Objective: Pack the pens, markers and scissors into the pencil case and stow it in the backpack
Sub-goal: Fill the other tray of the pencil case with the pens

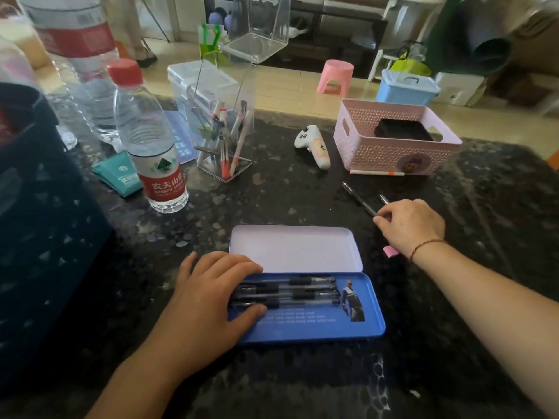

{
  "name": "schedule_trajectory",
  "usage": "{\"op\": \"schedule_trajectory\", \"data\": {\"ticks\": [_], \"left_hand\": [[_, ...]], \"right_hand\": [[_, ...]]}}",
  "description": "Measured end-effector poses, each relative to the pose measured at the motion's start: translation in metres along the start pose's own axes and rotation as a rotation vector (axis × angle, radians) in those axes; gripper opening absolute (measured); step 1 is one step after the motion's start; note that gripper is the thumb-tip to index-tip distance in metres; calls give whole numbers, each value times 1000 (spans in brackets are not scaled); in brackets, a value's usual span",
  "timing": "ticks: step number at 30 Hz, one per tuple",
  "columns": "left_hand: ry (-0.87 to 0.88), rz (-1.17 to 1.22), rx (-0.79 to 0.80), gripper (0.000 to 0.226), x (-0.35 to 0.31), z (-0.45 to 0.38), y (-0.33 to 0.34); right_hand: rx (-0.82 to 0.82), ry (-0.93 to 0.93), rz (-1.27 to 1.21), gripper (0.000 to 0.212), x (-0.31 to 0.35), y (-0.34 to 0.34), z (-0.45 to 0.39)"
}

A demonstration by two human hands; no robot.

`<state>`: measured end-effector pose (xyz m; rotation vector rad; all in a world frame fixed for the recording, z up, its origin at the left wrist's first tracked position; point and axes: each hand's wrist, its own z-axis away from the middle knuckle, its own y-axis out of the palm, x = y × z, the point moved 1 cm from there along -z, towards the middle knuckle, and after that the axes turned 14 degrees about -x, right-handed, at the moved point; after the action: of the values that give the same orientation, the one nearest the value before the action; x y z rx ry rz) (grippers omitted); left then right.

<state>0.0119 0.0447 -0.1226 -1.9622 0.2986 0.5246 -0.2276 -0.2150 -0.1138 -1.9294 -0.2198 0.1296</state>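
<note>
A blue tin pencil case (357, 328) lies open on the dark table, its pale lid (295, 247) folded back. Several black gel pens (305, 290) lie side by side inside it. My left hand (211, 294) rests flat on the case's left end, fingers over the pen ends. To the right, my right hand (413, 226) pinches the near ends of two dark pens (358, 198) lying on the table. A white and orange pen (376, 173) lies against the pink basket. A pink eraser (390, 251) peeks out under my right wrist.
A clear holder (223, 137) with pens stands behind the case. Two water bottles (151, 140) and a teal packet (119, 173) are at the left, next to a dark blue bag (33, 225). A white controller (314, 146) and the pink basket (393, 146) sit at the back right.
</note>
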Motion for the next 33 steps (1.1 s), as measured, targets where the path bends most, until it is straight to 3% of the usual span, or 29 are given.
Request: {"op": "schedule_trajectory", "data": {"ticks": [4,7,11,16,19,22,24,26,29,31,33], "left_hand": [[2,13,-18,55,1,1,1],[-8,79,-104,56,-2,1,-3],[-5,321,-235,46,-26,-7,-10],[-5,582,-309,25,-56,-11,-9],[28,522,-295,17,-61,-9,-9],[143,239,-274,20,-54,-5,-8],[194,117,-216,22,-47,-3,-5],[224,49,-162,21,-44,-1,-1],[247,-2,-95,22,-45,2,2],[249,-22,-64,23,-45,2,3],[246,-48,-40,24,-43,2,5]], "right_hand": [[-115,-14,-194,17,-8,-18,12],[-166,-217,-495,13,-2,-61,49],[-54,-244,-916,15,35,-107,111],[11,-433,-978,16,90,-108,140],[-20,-318,-1075,8,80,-115,133],[-21,-61,-1359,16,53,-126,126],[2,-117,-1267,17,44,-121,129],[6,-256,-1022,16,40,-105,135],[24,-437,-804,28,37,-86,142],[43,-530,-738,33,34,-75,145],[26,-495,-762,26,33,-68,144]]}}
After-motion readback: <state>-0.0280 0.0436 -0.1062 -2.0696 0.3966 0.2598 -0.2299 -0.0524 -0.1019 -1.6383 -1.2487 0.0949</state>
